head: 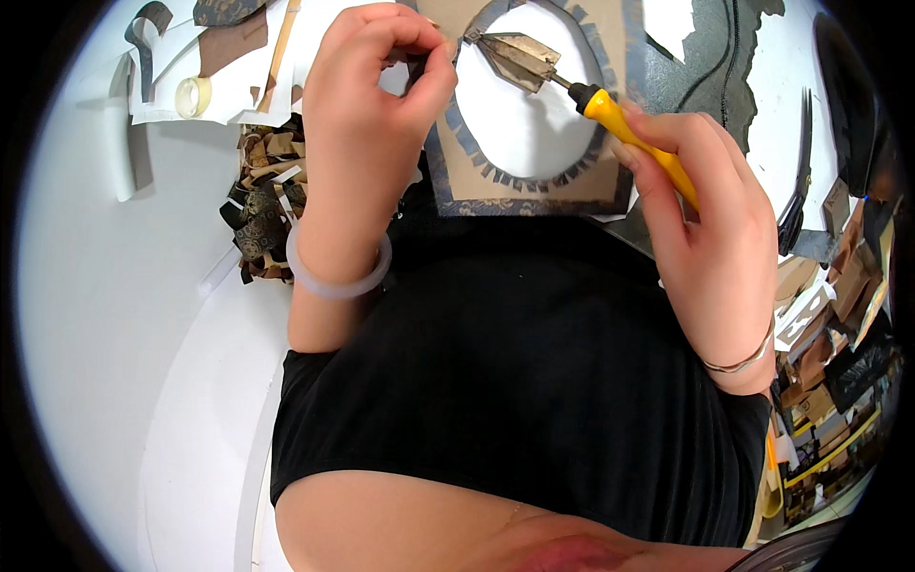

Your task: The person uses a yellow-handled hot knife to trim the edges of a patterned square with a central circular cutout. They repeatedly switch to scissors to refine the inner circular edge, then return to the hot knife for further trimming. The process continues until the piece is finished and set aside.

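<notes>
In my right hand is the yellow handle of a soldering-iron-like tool with a folded, pointed metal head. Its tip reaches the left rim of an oval opening in a beige board panel. Dark blue patterned material borders the panel, and its notched tabs lie folded around the oval. White surface shows through the opening. My left hand is bent over the panel's left side, thumb and forefinger together close to the tool's tip. Whether anything is between those fingers cannot be made out.
A masking-tape roll and patterned offcuts lie on white paper at upper left. A heap of brown and black scraps is beside my left forearm. At right are a dark mat, a black cord, black-handled scissors and piled cardboard pieces.
</notes>
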Action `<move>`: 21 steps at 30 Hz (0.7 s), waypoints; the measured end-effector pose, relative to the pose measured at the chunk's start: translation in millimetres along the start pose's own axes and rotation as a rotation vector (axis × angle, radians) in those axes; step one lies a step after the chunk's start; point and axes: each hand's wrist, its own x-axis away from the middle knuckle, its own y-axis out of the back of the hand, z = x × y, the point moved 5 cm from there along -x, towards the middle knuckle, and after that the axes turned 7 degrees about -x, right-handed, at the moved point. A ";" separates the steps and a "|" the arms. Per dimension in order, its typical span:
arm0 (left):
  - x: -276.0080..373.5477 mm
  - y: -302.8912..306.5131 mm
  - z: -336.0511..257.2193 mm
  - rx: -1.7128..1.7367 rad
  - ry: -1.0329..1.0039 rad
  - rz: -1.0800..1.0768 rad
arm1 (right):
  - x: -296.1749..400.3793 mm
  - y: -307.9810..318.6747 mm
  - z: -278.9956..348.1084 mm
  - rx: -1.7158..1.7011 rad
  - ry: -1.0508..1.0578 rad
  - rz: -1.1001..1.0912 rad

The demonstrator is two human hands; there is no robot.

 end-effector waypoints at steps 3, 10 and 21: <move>1.5 -0.4 1.7 -0.051 -0.017 -0.006 | -1.3 -1.6 0.8 0.013 0.022 0.002; 1.8 -0.2 0.8 -0.106 0.012 -0.009 | -2.4 -4.4 2.1 0.007 0.003 0.009; 1.7 1.7 0.7 -0.125 -0.061 -0.038 | -3.8 -8.7 4.8 -0.090 0.019 -0.032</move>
